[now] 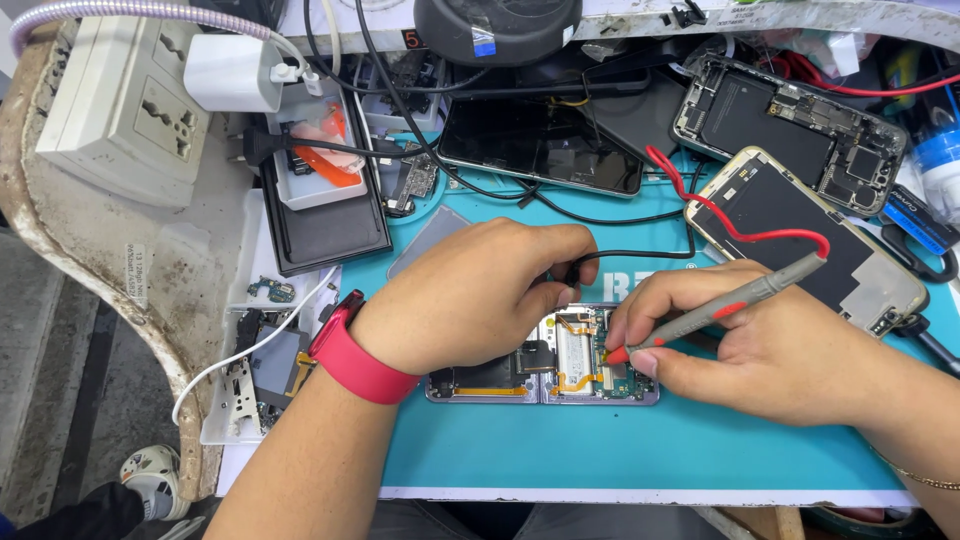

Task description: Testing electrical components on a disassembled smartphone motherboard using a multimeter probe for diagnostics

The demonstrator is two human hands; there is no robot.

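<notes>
Opened phone (pixel 545 362) lies flat on teal mat (pixel 560 450), left hand (pixel 475 295) pinching black probe (pixel 572 272) above it, right hand (pixel 770 345) gripping red-tipped probe (pixel 700 320) onto its board.

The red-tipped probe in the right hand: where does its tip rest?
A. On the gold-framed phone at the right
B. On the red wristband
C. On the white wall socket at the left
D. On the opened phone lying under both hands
D: the right hand holds the probe with its red tip down on the opened phone, which lies on the teal mat.
</notes>
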